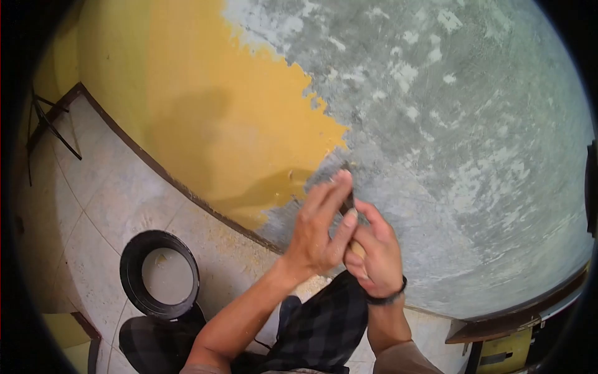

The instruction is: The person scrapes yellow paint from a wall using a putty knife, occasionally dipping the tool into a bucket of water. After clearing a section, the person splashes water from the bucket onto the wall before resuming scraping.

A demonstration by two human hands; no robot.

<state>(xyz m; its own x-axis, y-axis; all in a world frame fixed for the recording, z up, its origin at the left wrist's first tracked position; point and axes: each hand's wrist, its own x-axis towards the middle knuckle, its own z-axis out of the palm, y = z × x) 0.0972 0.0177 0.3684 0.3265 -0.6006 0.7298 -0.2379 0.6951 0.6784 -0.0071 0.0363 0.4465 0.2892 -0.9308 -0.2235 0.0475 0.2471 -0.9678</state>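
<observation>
Nearest: the person's knees, one leg (321, 324) in dark checked cloth, bent below the hands. A grey-brown sleeve at the right forearm; a dark band (386, 295) round the right wrist.

Right hand (379, 252): fingers curled closed round the pale handle of a scraper (357, 249), which slants up and leftward toward the wall. Left hand (321, 227): fingers extended and close together along the dark blade side, thumb at the tool near the right hand's fingers. How hard the left presses, cannot tell; its fingers partly hide the blade. Tool's upper end is at or very near the wall, just below the lowest point of the yellow paint; contact not clear.

Left of the legs, a black bucket (128, 274) stands on the floor, greyish inside, with a few pale bits at the bottom. Floor (99, 206) of light tiles; yellowish flakes strewn along the wall's foot, thickest near the hands.

Beyond, the wall (423, 156): yellow paint (205, 106) on the left, ragged edge, then bare grey with scattered whitish patches to the right. Brown skirting (156, 171) along its base. Far left, thin dark metal legs (56, 129) by the corner.
</observation>
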